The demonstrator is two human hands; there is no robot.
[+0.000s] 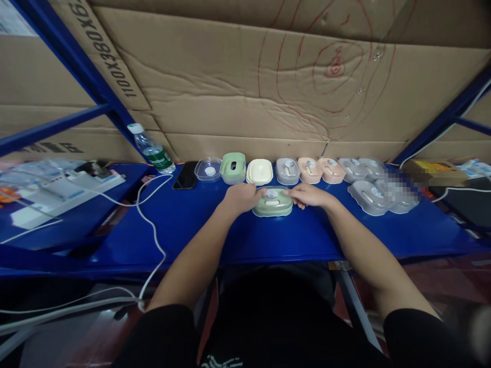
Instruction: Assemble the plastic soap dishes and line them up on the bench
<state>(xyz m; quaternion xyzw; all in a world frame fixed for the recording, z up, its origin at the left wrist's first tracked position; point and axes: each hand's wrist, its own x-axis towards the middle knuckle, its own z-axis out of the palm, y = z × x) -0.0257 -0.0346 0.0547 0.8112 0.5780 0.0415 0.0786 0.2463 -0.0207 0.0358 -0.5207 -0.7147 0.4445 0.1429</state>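
Note:
A small green plastic box with a clear lid (273,208) sits on the blue table in front of me, a round sticker and a pale bar showing on its top. My left hand (241,198) is closed around its left end, the thumb lying on the lid. At the right end my right hand (310,195) grips it with the thumb on the lid's edge and the fingers curled. Just behind it are a stack of cream trays (260,172), an open green box part (233,171) with a dark slot, and a clear lid (208,170).
Peach boxes (310,171) and grey lidded boxes (287,171) line the back; more grey boxes (369,198) stand at the right. A phone (184,176), a water bottle (155,151) and a white cable (153,225) are on the left. Cardboard (215,66) walls the back.

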